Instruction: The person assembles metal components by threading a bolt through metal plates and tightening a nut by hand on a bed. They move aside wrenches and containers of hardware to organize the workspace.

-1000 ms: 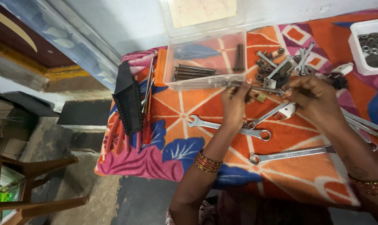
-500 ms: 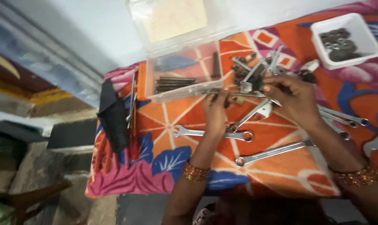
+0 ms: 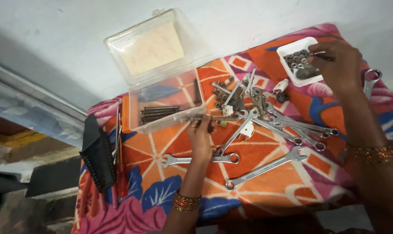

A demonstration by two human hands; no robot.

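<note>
— What do the hands hold?
— The left hand (image 3: 200, 136) is closed around a long bolt (image 3: 205, 118), just beside the clear box (image 3: 161, 97). The right hand (image 3: 337, 65) pinches something small over the white tray (image 3: 287, 47) of nuts.
— And on the counter (image 3: 265, 173)?
— Two wrenches (image 3: 261, 168) lie nearest; others are piled behind.

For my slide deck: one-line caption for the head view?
Left hand holds a long bolt; right hand reaches into a white tray of nuts.
</note>
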